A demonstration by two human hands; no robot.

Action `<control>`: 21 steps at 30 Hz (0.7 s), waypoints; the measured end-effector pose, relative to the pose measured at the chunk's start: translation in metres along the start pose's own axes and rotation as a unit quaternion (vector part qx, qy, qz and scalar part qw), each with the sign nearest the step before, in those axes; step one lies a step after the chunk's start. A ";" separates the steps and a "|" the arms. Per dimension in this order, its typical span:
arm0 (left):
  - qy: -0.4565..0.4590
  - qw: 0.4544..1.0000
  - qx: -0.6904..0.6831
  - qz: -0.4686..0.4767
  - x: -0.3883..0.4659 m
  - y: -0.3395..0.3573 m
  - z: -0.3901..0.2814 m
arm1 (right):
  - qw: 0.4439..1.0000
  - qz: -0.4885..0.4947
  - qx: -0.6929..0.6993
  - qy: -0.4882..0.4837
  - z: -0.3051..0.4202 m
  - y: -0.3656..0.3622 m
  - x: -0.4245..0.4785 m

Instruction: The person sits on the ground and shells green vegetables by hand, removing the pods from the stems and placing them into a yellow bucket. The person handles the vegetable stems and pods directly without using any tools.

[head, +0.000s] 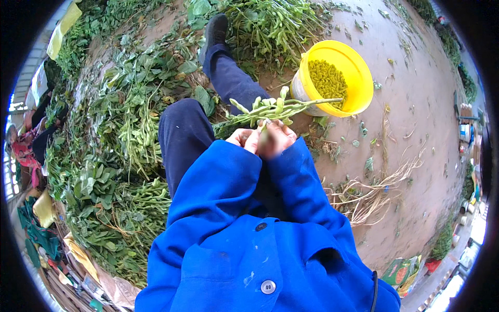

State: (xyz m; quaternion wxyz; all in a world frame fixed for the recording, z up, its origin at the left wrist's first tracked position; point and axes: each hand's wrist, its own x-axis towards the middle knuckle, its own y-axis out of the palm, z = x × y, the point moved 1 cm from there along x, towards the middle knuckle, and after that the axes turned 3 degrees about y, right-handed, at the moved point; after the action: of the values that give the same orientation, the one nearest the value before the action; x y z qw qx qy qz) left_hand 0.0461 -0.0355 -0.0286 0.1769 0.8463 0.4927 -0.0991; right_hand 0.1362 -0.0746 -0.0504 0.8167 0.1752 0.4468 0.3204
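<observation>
A cut soybean stalk with green pods (273,110) lies across in front of me, its bare stem end reaching over the rim of a yellow plastic bucket (360,84). Green pods (327,80) fill part of that bucket. My left hand (246,139) is at the near side of the stalk with fingers bent close to the pods. Beside it, my right hand (277,136) has its fingers on the stalk's pods; a blur covers part of this hand. The two hands are close together above my lap.
Heaps of leafy soybean plants (136,136) cover the ground at left, and another pile (273,27) lies beyond my shoe. Bare pale stalks (374,195) rest on the concrete ground at right. Another person (29,148) in pink and red clothing is at the far left edge.
</observation>
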 end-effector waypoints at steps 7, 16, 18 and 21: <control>0.109 0.967 0.226 0.049 -0.008 0.010 -0.007 | 0.958 -0.072 -0.266 -0.079 -0.002 -0.008 0.009; 0.037 0.951 0.305 0.025 -0.007 0.010 -0.027 | 0.781 0.021 -0.547 -0.301 0.012 -0.016 -0.007; 0.046 0.965 0.258 0.024 0.000 0.003 -0.010 | 0.909 -0.012 -0.375 -0.181 0.000 -0.019 0.006; 0.027 0.979 0.194 0.057 0.002 -0.010 -0.008 | 0.995 -0.011 -0.101 -0.015 0.010 -0.010 0.001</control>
State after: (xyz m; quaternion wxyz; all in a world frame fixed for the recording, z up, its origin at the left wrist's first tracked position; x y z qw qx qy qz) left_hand 0.0387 -0.0259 -0.0241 0.0013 0.8935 0.4198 -0.1592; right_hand 0.1487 -0.0814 -0.0513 0.8401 0.0917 0.4020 0.3524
